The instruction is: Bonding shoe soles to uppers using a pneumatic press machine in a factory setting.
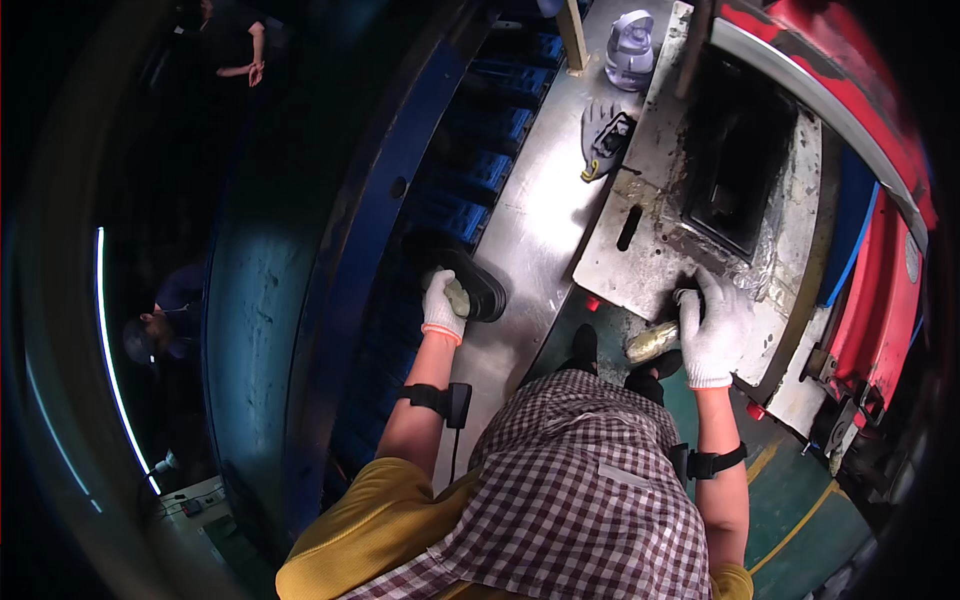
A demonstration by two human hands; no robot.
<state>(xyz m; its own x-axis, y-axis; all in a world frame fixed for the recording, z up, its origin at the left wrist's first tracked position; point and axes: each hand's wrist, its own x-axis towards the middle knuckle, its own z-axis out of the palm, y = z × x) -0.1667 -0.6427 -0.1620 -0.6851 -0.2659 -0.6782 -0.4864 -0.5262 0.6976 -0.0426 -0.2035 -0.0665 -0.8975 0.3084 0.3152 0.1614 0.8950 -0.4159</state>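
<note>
My left hand (pixel 443 302), in a white knitted glove with an orange cuff, is closed on a black shoe-shaped piece (pixel 486 292) with a rounded end. Something pale green (pixel 458 298) shows beside its fingers; I cannot tell whether it belongs to the black piece. This hand is at the left edge of the metal bench. My right hand (pixel 713 330), gloved in white too, is over the near edge of the stained white machine table (pixel 625 275), thumb and forefinger apart. Just left of it is a rounded, yellowish wrapped object (pixel 653 342); whether they touch is unclear.
The shiny metal bench (pixel 530 210) carries a grey-and-black piece (pixel 604 140) and a clear jug-like bottle (pixel 630 50). A dark recessed plate (pixel 735 160) is set in the machine table, beneath a red machine frame (pixel 870 80). Blue racking (pixel 480 150) lines the left. Two people are farther left.
</note>
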